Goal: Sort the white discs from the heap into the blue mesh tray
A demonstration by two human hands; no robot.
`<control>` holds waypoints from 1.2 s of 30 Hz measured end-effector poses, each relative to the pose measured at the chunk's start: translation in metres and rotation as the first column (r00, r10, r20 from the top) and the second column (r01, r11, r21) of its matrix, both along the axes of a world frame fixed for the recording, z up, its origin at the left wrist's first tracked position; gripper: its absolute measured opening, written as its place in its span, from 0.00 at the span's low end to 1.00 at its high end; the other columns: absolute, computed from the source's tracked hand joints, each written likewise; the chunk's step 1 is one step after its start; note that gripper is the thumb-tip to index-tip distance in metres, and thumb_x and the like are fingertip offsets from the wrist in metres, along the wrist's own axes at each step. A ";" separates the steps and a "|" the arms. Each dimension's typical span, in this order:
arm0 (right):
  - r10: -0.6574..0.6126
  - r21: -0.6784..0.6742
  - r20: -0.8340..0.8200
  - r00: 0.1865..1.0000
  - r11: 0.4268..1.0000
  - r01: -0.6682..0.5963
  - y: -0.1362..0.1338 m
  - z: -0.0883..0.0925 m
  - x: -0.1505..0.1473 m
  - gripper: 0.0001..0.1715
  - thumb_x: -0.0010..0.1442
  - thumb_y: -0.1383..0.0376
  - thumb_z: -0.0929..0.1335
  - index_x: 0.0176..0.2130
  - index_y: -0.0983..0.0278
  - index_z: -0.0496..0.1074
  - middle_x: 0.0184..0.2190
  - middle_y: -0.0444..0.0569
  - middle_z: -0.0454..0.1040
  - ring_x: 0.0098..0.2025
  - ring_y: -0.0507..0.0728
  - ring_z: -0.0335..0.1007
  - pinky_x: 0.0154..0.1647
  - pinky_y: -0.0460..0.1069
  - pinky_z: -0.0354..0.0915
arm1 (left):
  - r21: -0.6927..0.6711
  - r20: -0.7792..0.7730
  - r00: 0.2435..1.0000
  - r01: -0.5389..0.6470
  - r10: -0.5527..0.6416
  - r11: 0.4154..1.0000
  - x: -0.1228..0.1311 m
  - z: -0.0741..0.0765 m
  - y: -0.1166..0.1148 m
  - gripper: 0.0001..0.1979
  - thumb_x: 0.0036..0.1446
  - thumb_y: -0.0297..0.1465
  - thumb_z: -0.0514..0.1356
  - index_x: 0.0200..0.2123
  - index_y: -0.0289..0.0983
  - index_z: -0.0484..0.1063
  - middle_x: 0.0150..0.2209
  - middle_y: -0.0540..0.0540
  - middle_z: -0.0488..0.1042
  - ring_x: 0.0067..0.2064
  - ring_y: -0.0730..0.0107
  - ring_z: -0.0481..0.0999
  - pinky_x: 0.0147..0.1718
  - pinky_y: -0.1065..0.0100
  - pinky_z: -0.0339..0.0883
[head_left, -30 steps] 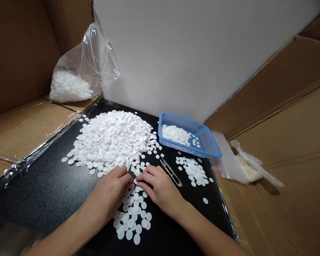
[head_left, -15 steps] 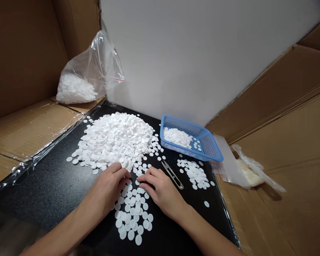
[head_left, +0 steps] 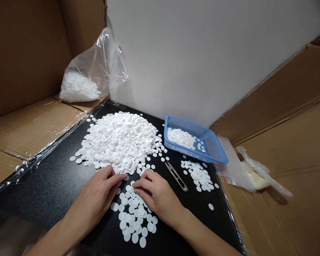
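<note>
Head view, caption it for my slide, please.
Both hands at scattered white discs, with a larger heap, snips and a blue basket beyond.

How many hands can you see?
2. The left hand is by the near edge of the big white pile. The right hand has its fingertips at the loose white discs in front. No other hand shows.

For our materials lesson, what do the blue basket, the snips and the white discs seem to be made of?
Blue basket: probably moulded plastic, faintly glossy, with regular perforations. Snips: likely metal, from their silvery sheen. White discs: matt, evenly coloured; perhaps plastic or card, but the look leaves it open.
</note>
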State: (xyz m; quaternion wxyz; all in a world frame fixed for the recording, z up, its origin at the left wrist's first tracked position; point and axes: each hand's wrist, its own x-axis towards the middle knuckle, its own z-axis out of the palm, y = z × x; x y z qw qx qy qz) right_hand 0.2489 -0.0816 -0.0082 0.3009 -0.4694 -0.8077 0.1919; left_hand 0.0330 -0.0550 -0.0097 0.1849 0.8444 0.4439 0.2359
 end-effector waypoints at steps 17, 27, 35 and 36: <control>-0.187 -0.051 -0.019 0.982 0.981 0.186 0.003 0.007 0.030 0.07 0.64 0.73 0.67 0.38 0.61 0.73 0.35 0.47 0.74 0.37 0.56 0.72 0.38 0.50 0.69 | -0.139 -0.012 1.000 0.006 -0.007 0.990 0.006 0.008 0.002 0.12 0.66 0.30 0.49 0.41 0.42 0.73 0.37 0.47 0.69 0.36 0.63 0.72 0.32 0.66 0.64; -0.219 -0.122 -0.038 0.975 0.969 0.213 0.005 0.003 0.022 0.06 0.62 0.72 0.70 0.35 0.61 0.72 0.33 0.46 0.71 0.35 0.55 0.71 0.35 0.49 0.67 | -0.125 -0.054 0.998 -0.037 0.031 0.991 0.017 0.009 0.005 0.06 0.63 0.28 0.54 0.35 0.41 0.69 0.35 0.48 0.70 0.34 0.62 0.72 0.30 0.65 0.59; -0.134 -0.195 -0.012 0.991 0.972 0.129 0.003 0.013 0.025 0.08 0.62 0.71 0.71 0.31 0.61 0.72 0.31 0.43 0.72 0.33 0.54 0.69 0.35 0.49 0.63 | -0.122 -0.054 0.998 -0.028 0.022 0.992 0.017 0.005 0.005 0.07 0.63 0.27 0.52 0.34 0.40 0.68 0.34 0.49 0.70 0.34 0.62 0.71 0.31 0.64 0.58; -0.164 -0.190 -0.017 0.986 0.969 0.158 0.003 0.012 0.024 0.08 0.63 0.70 0.70 0.31 0.61 0.72 0.31 0.43 0.72 0.33 0.54 0.69 0.34 0.49 0.63 | -0.122 -0.050 0.998 -0.031 0.025 0.992 0.017 0.005 0.005 0.07 0.63 0.27 0.52 0.34 0.40 0.68 0.33 0.49 0.70 0.34 0.62 0.71 0.31 0.64 0.58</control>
